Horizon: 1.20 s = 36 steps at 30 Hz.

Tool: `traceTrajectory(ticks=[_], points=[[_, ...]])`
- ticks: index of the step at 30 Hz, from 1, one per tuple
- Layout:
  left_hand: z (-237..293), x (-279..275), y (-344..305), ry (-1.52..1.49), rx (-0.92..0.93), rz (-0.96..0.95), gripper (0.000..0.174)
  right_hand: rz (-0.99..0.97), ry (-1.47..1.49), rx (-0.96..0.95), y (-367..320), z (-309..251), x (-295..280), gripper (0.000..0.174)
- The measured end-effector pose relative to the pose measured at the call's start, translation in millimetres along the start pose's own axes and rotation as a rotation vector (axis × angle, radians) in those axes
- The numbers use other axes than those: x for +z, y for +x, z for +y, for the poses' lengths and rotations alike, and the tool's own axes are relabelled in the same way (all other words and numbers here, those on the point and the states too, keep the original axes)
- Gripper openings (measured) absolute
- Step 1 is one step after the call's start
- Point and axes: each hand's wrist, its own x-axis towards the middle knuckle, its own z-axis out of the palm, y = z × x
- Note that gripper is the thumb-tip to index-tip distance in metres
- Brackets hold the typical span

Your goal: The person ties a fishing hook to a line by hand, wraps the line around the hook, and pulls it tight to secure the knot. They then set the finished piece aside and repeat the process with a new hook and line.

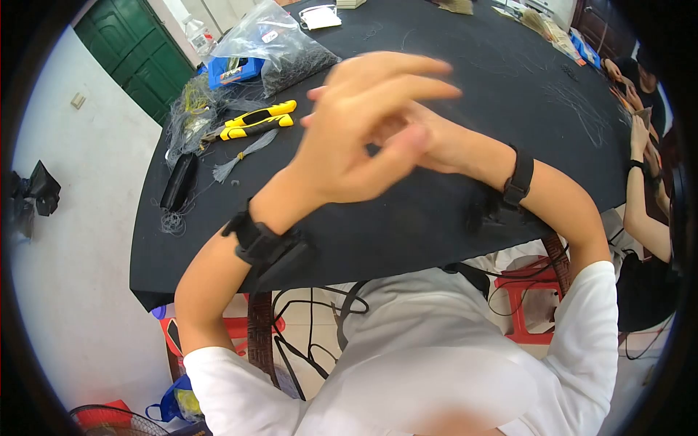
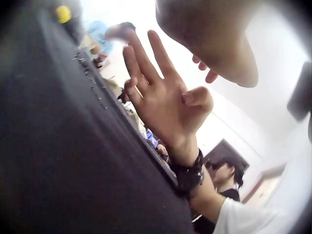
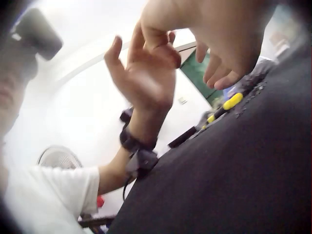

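Note:
Both hands are raised over the black tabletop, crossing each other in the head view. The left hand (image 1: 345, 134) overlaps the right hand (image 1: 454, 142) there, hiding much of its fingers. In the left wrist view the right hand (image 2: 163, 107) shows its palm, its fingers spread and holding nothing. The left hand (image 3: 146, 85) appears palm-side in the right wrist view, with nothing in its grasp and some fingers hidden behind the nearer hand. Beyond the left hand lie yellow-and-black pliers (image 1: 256, 128) and a tied bundle of grey strands (image 1: 246, 155).
A clear plastic bag of dark strands (image 1: 287, 58) and a blue box (image 1: 236, 70) sit at the back left. Near the left edge of the black-covered table (image 1: 407, 232) is a long black object (image 1: 178, 182). Another person's arm (image 1: 641, 203) is at the right.

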Motion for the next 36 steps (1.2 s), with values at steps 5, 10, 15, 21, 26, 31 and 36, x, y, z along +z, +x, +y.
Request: traceTrajectory(ticks=[5,10,15,21,26,31,36], points=[[4,34,16,0.002,0.068,0.139,0.019,-0.185,-0.322,-0.34,22,-17,-4,0.043],[11,32,30,0.042,0.065,0.312,0.011,-0.102,-0.125,-0.196,20,-47,-2,0.04],[14,14,48,-0.401,-0.083,0.23,0.016,-0.062,-0.041,-0.095,13,-63,-10,0.034],[25,-3,49,-1.063,-0.274,-0.002,0.022,-0.111,-0.15,-0.128,9,-72,-5,0.026],[22,42,35,-0.248,-0.03,0.402,0.02,-0.169,-0.392,-0.28,12,-67,10,0.02],[26,36,36,-0.317,-0.169,0.406,0.045,-0.169,-0.513,-0.316,10,-70,12,0.015],[39,2,53,-1.018,-0.816,0.373,0.073,-0.14,-0.606,-0.238,9,-87,12,0.01]])
